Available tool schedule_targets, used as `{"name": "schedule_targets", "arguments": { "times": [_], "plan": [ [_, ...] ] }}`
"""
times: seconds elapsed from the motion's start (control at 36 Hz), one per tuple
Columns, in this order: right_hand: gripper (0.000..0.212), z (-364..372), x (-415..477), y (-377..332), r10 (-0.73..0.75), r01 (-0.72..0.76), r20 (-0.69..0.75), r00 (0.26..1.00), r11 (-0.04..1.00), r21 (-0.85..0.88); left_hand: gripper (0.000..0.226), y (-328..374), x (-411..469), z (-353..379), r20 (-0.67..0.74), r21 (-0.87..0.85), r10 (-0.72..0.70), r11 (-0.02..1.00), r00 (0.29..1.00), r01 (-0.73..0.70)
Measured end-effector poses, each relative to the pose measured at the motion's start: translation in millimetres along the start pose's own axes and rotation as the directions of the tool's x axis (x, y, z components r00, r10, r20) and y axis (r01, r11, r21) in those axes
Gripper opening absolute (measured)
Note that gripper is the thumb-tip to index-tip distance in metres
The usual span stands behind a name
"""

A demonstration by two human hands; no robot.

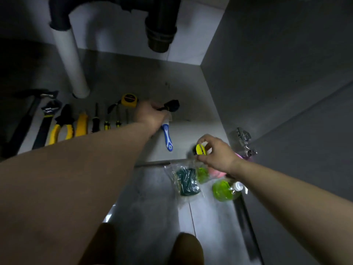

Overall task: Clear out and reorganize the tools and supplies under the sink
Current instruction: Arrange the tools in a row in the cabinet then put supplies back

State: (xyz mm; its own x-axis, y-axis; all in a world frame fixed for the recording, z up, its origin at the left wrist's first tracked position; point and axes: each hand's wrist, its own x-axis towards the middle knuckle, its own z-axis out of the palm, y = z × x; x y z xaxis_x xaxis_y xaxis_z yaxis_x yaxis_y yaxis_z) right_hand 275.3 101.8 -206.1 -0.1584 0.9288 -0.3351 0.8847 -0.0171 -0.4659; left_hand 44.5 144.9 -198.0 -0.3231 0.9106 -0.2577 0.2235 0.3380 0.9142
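**Both hands occupied at the mouth of the under-sink cabinet**

The cabinet floor [191, 88] spreads beyond the left hand [150, 114]. Its barest stretch lies to that hand's right and behind it, up to the side wall [267, 73]. The cabinet's front edge [152, 163] runs below the left hand and just under the right hand [215, 153].

A white pipe [70, 60] drops to the cabinet floor well behind and left of the left hand. A black drain trap [160, 35] hangs above that hand, clear of the floor.

Left of the left hand, tools lie side by side in a row:
- hammer [24, 125]
- adjustable wrench [44, 129]
- pliers [64, 117]
- yellow utility knife [82, 124]
- screwdrivers [95, 121]

A yellow tape measure [129, 100] sits just beside the knuckles.

Below the right hand, on the tiled floor [152, 197], lie a clear bag of dark green pads [186, 180] and a green pump bottle [223, 190]. A pink thing [214, 172] is partly hidden by the wrist. A metal hinge [243, 139] sits to that hand's right.

The left hand is clenched round the thin neck of a black-headed tool [172, 105]. A blue-and-white handle [167, 138] pokes out beneath the hand toward the front edge. Whether the two are one piece cannot be told.

The right hand pinches a small yellow round thing [201, 149] between thumb and fingers, above the front edge.
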Motion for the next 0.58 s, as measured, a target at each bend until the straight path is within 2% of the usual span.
{"name": "schedule_targets", "arguments": {
  "times": [0.19,0.28,0.31,0.36,0.39,0.44,0.53,0.58],
  "plan": [
    [0.035,18,74,-6,0.050,-0.052,-0.027,0.998,0.996,-0.078,0.010,-27,13,-20,-0.085,-0.120,-0.131,0.985,0.988,0.120],
    [0.037,26,99,-6,0.042,-0.043,-0.018,0.999,0.993,-0.107,0.031,-42,19,-24,-0.060,-0.134,-0.154,0.980,0.986,0.145],
    [0.037,28,107,-7,0.039,-0.040,-0.013,0.999,0.992,-0.118,0.029,-45,21,-25,-0.046,-0.141,-0.163,0.978,0.985,0.155],
    [0.034,32,121,-10,0.013,-0.015,-0.016,1.000,0.989,-0.145,0.010,-50,26,-25,-0.027,-0.187,-0.187,0.966,0.982,0.179],
    [0.034,34,128,-12,0.000,-0.005,-0.030,1.000,0.988,-0.155,0.018,-51,27,-25,-0.031,-0.209,-0.208,0.958,0.978,0.197],
    [0.040,38,139,-16,0.008,-0.017,-0.057,0.998,0.987,-0.159,0.030,-53,31,-25,-0.038,-0.241,-0.229,0.947,0.973,0.214],
    [0.053,46,147,-21,0.017,-0.026,-0.056,0.998,0.984,-0.177,0.027,-53,35,-25,-0.019,-0.239,-0.202,0.952,0.979,0.192],
    [0.054,53,145,-23,0.018,-0.027,-0.047,0.999,0.984,-0.179,0.024,-50,36,-27,-0.011,-0.219,-0.175,0.961,0.984,0.169]
  ]
}}
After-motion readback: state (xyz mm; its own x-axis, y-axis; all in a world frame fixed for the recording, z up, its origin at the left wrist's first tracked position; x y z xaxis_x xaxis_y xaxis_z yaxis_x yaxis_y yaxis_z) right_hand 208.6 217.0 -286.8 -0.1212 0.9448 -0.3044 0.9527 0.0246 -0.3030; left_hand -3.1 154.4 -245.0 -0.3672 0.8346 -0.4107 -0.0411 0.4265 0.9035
